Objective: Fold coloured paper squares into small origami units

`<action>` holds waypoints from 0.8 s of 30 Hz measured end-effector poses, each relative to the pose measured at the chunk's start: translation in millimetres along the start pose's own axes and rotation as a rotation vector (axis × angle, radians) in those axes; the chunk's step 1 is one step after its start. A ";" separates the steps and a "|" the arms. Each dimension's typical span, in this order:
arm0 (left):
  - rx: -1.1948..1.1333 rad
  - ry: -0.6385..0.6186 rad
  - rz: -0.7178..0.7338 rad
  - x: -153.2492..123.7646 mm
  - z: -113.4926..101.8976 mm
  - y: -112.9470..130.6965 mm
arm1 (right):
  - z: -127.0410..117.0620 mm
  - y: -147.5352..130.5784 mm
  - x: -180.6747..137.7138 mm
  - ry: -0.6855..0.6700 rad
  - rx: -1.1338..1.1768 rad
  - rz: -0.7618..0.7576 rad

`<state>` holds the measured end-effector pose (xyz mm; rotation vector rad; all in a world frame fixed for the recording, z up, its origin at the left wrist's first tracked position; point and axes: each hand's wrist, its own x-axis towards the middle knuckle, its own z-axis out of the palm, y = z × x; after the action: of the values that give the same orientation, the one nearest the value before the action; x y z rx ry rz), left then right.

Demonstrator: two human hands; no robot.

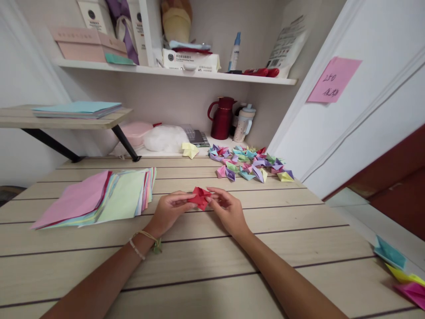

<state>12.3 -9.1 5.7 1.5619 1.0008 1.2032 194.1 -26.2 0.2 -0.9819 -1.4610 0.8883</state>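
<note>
Centrally, one red folded paper (200,198), held over the slatted tabletop (282,248) between two bare hands. Left hand (171,207): thumb and fingers pinching the paper's left corner; two bracelets (137,249) at the wrist, one pale, one yellowish with a green piece. Right hand (229,210): thumb and forefinger pinching the right side, remaining fingers loosely curled. Beyond, to the right: a cluster of small folded pieces (246,173), mixed colours. Set apart to their left: one pale yellow folded piece (190,150). At left: fanned coloured sheets (121,197), pink and pale green uppermost. Above these, on a raised stand (114,120): a blue-topped paper stack (78,107). At rear: one dark red jug (222,118), beside a pale handled cup (244,124).
</note>
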 end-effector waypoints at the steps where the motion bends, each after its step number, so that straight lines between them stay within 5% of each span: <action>1: 0.013 -0.006 0.004 0.1 0.0 1.2 | -0.2 0.8 0.0 -0.006 0.028 0.003; 8: 0.036 0.035 0.033 0.2 -0.5 3.2 | 1.6 1.2 -0.1 -0.050 0.087 0.063; 24: -0.080 -0.121 -0.095 -3.1 2.1 3.0 | 2.9 12.1 2.1 -0.046 0.118 0.129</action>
<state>14.0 -13.2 7.6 1.4900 0.9265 1.0583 192.3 -19.8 -10.5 -0.9813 -1.3784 1.0850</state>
